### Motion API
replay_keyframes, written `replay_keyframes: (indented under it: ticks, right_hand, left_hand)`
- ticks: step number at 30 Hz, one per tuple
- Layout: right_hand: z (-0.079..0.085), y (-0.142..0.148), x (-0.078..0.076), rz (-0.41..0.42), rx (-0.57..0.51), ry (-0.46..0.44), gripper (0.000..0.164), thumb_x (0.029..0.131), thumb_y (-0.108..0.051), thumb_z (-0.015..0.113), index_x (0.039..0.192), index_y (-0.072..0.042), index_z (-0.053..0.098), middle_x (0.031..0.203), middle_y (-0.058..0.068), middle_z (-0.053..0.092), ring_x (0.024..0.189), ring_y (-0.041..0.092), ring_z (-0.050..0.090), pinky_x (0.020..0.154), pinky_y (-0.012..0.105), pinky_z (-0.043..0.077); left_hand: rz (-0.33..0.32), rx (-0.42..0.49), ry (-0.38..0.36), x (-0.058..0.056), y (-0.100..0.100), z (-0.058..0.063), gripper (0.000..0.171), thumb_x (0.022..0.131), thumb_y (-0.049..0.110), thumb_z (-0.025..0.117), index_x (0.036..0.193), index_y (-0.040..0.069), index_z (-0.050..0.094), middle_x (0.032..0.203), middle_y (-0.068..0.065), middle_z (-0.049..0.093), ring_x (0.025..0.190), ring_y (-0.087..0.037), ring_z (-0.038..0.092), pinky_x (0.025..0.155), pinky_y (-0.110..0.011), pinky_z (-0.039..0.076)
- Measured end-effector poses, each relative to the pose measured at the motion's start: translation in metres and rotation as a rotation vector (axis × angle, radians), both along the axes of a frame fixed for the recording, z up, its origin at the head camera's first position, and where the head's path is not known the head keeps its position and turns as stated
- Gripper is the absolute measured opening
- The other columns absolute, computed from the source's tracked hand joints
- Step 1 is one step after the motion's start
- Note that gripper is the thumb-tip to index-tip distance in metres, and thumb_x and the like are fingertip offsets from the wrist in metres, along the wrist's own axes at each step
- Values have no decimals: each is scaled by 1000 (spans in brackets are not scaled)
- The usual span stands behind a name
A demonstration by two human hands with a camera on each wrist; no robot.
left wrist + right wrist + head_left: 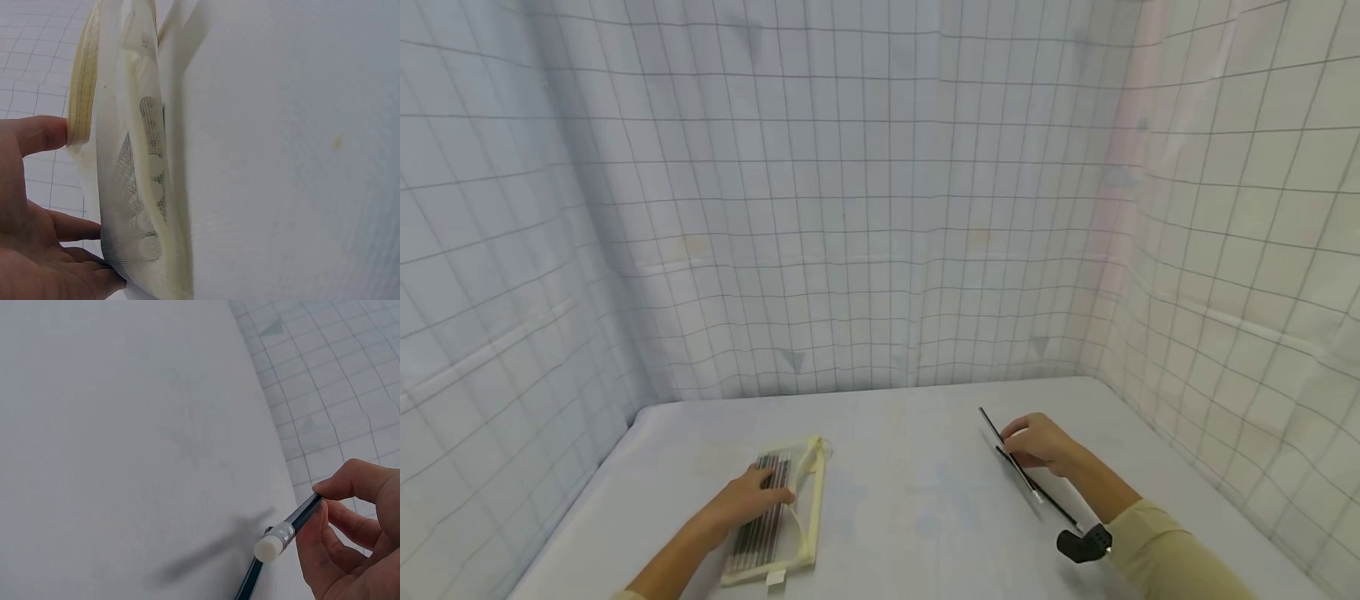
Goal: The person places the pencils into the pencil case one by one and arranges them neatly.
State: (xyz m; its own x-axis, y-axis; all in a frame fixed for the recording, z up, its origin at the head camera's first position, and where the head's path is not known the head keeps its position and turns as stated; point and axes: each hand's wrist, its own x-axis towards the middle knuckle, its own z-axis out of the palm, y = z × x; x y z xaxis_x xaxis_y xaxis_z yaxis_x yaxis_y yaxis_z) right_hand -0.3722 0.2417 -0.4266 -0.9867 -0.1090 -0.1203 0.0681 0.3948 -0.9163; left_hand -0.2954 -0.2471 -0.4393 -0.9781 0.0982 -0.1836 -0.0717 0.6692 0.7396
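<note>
A pale yellow zip pouch (817,508), see-through with dark stripes, lies on the left of the table. My left hand (747,502) grips its upper side, fingers over the stripes and thumb at the zip edge, which bows up from the pouch. In the left wrist view the thumb touches the yellow zip (83,81). On the right, my right hand (1041,442) pinches a dark pencil (303,514) between thumb and fingers, above the table. Its white eraser end tilts toward the right wrist camera. Beneath it a second dark pencil (1060,504) lies on the table.
The table (895,500) has a white cover. Grid-patterned white curtains (872,208) hang behind it and at both sides. A black device (1084,543) is worn on my right wrist, close over the second pencil's near end. A small white tag (776,577) sticks out from the pouch.
</note>
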Motion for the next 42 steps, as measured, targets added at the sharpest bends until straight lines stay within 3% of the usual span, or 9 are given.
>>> replay_keyframes:
  ticks: [12, 26, 42]
  right_hand:
    - [2, -47, -3, 14, -17, -49, 25, 88, 4, 72, 112, 9, 67, 97, 14, 65, 71, 19, 63, 67, 32, 60]
    - [-8, -111, -5, 76, -44, -65, 21, 84, 5, 76, 105, 6, 71, 91, 13, 67, 68, 18, 64, 66, 31, 60]
    - [-16, -182, 3, 261, -63, -59, 17, 82, 6, 78, 98, 3, 73, 84, 12, 67, 63, 15, 62, 61, 29, 59]
  left_hand:
    - [-8, -13, 11, 2, 1, -2, 90, 92, 42, 71, 150, -16, 34, 155, -49, 10, 139, -69, 16, 105, -79, 26]
    - [3, -26, 1, 2, -2, -2, 89, 91, 42, 72, 149, -16, 36, 156, -48, 12, 139, -68, 19, 106, -77, 27]
    - [0, -47, 8, 0, 1, 4, 89, 91, 42, 72, 150, -15, 37, 156, -48, 14, 139, -68, 20, 106, -78, 27]
